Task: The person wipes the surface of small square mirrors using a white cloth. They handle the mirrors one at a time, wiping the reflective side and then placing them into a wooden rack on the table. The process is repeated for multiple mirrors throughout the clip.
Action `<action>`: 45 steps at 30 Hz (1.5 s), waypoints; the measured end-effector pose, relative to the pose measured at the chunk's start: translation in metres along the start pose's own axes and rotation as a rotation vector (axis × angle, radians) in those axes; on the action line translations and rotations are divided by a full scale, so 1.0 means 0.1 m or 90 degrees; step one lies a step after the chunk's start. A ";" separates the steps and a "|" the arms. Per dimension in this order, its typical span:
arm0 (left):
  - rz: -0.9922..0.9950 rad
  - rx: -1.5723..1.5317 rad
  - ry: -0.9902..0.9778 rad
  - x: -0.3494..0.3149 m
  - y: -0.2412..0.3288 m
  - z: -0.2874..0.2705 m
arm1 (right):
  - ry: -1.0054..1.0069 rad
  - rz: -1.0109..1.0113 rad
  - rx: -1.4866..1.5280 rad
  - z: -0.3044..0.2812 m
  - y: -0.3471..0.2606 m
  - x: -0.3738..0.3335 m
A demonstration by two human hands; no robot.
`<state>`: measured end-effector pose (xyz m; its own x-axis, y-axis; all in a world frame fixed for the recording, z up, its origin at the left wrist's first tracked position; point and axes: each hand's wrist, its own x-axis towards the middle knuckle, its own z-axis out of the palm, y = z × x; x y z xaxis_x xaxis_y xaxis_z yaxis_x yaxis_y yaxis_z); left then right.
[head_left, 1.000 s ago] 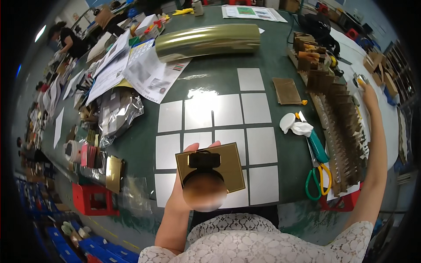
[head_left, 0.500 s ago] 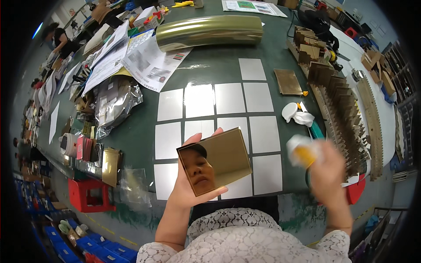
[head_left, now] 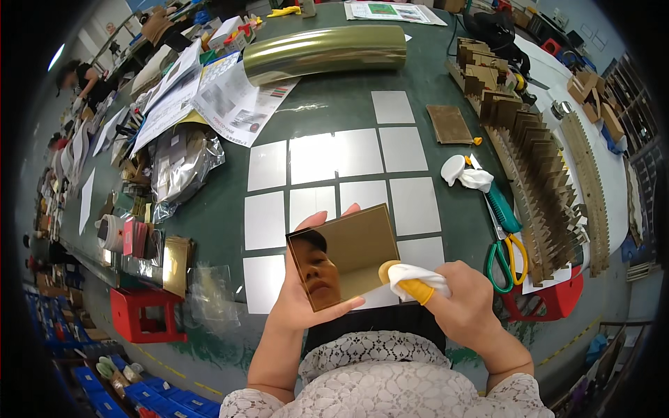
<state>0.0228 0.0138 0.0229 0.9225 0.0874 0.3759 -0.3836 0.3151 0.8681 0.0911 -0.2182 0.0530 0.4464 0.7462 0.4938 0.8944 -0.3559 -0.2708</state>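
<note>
My left hand [head_left: 289,303] holds a bronze-tinted mirror plate [head_left: 359,244] from below, fingers at its far edge and thumb along its near edge. The plate is tilted, with a reflection in its left part. In my right hand [head_left: 468,303] is a folded white cloth [head_left: 410,274], pressed at the plate's right edge. A yellow finger cover [head_left: 419,291] shows on that hand against the cloth. Under and beyond the plate, several pale square sheets [head_left: 357,152] lie in rows on the dark green table [head_left: 320,111]; my hands and the plate hide some of them.
Scissors [head_left: 499,268], a teal-handled tool [head_left: 503,210] and another white cloth [head_left: 477,179] lie at right, beside a slotted rack [head_left: 529,167] of upright plates. A brown plate [head_left: 449,124] lies beyond. Far off is a gold roll [head_left: 324,56]; papers [head_left: 233,104] are at left.
My right hand has swung left with the white cloth, from beside the scissors to the mirror plate's right edge. My left hand still holds the plate, nearly unmoved. The view has shifted slightly.
</note>
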 end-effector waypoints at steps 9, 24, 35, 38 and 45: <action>-0.049 -0.033 0.007 -0.03 -0.01 0.04 | -0.007 -0.001 -0.014 0.01 0.10 0.11; -0.028 0.025 -0.024 -0.02 -0.04 -0.03 | -0.039 -0.063 -0.008 0.03 0.02 0.11; -0.064 -0.063 -0.039 -0.01 -0.07 -0.02 | -0.077 -0.063 0.005 0.06 0.05 0.22; -0.086 -0.073 -0.023 -0.03 -0.08 -0.06 | -0.034 -0.106 0.010 0.08 -0.05 0.17; -0.107 -0.062 -0.079 -0.04 -0.08 -0.07 | -0.053 -0.056 0.010 0.09 0.02 0.28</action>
<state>0.0225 0.0175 0.0118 0.9583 -0.0892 0.2714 -0.2140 0.4056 0.8887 0.1055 -0.1934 0.0588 0.3616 0.8187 0.4460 0.9294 -0.2786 -0.2420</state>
